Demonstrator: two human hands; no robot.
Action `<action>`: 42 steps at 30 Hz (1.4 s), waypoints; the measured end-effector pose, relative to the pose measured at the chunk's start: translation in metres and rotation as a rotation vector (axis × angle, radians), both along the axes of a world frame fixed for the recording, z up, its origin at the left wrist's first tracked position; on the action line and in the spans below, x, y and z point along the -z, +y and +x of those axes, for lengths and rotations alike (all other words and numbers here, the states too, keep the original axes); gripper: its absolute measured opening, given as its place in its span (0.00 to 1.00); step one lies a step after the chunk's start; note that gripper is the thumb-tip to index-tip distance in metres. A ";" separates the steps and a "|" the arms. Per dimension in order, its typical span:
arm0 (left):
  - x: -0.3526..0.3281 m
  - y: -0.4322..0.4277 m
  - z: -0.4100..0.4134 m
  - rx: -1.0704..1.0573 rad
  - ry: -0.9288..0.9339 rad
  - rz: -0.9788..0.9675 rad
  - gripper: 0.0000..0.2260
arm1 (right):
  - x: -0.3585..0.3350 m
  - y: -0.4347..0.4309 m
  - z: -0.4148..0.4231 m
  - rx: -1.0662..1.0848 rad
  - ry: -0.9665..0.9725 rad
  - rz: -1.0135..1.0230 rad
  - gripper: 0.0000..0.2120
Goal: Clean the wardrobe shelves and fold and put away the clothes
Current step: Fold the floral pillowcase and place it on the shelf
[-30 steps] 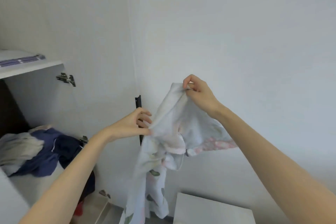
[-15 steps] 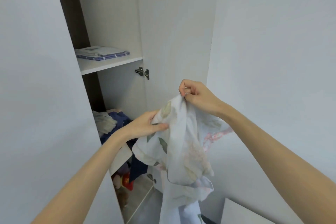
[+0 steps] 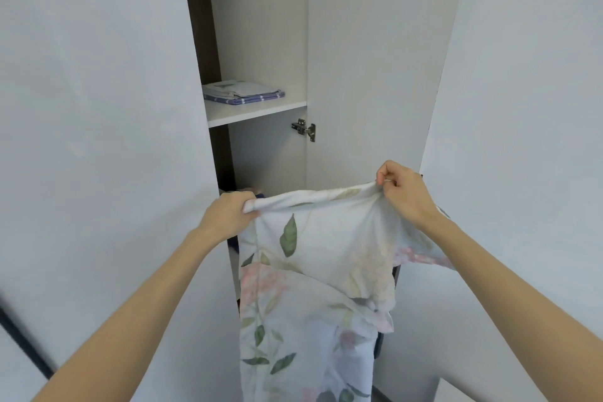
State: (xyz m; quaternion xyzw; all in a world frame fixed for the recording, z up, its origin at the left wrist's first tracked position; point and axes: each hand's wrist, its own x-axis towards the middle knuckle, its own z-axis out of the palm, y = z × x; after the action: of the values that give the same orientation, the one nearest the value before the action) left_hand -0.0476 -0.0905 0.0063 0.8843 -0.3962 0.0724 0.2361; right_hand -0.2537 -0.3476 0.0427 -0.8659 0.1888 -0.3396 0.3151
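Standing open at twelve o'clock, the wardrobe (image 3: pixel 261 26) has its lower part hidden behind the cloth (image 3: pixel 313 271); this leaf-and-flower cloth hangs from centre down to six o'clock, cut off by the bottom edge, its right side bunched and hard to make out; the shelf (image 3: pixel 257 112) sits at eleven o'clock; the left hand (image 3: pixel 228 214) grips the cloth's top edge at nine o'clock, fingers curled round it; the right hand (image 3: pixel 404 196) pinches that edge at three o'clock; a folded pile (image 3: pixel 243 93) lies on the shelf; a hinge (image 3: pixel 305 130) sits just beneath.
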 end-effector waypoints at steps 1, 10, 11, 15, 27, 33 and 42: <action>-0.002 0.000 -0.001 0.019 -0.008 -0.101 0.03 | 0.003 -0.003 0.000 -0.025 0.075 0.007 0.17; -0.036 -0.038 -0.060 0.388 0.069 -0.507 0.13 | -0.002 0.036 0.009 -0.483 0.371 0.300 0.28; -0.037 -0.042 -0.065 0.420 0.066 -0.515 0.12 | -0.005 0.041 0.012 -0.489 0.330 0.327 0.27; -0.041 -0.049 -0.077 0.473 0.007 -0.532 0.10 | -0.002 0.045 0.015 -0.493 0.276 0.421 0.13; 0.020 -0.040 -0.055 0.147 0.134 -0.378 0.10 | -0.031 0.045 0.014 -0.355 -0.199 0.409 0.12; 0.091 -0.053 -0.069 0.239 0.413 -0.176 0.05 | -0.041 0.048 0.003 -0.409 -0.312 0.374 0.12; 0.118 -0.078 -0.074 0.041 0.459 -0.263 0.10 | -0.010 -0.002 -0.037 -0.147 0.006 0.361 0.22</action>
State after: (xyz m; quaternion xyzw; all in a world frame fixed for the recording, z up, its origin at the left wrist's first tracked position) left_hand -0.1214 -0.1689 -0.1114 0.8311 -0.3374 -0.0839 0.4340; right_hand -0.2908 -0.3499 0.0525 -0.8077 0.1840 -0.2738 0.4887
